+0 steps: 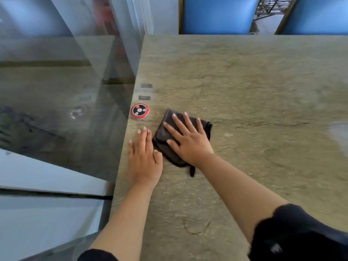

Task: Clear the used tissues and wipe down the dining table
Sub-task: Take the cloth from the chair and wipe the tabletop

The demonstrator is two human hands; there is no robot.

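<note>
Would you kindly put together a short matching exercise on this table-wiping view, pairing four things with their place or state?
Things:
1. dark cloth
2. left hand
3. round call button
4. blue chair

Places or states:
A. behind the table's far edge
B. flat on bare table, beside the cloth
C. pressed under the right hand
D. near the table's left edge, beyond the left hand

Pairs: 1-C, 2-B, 3-D, 4-A
</note>
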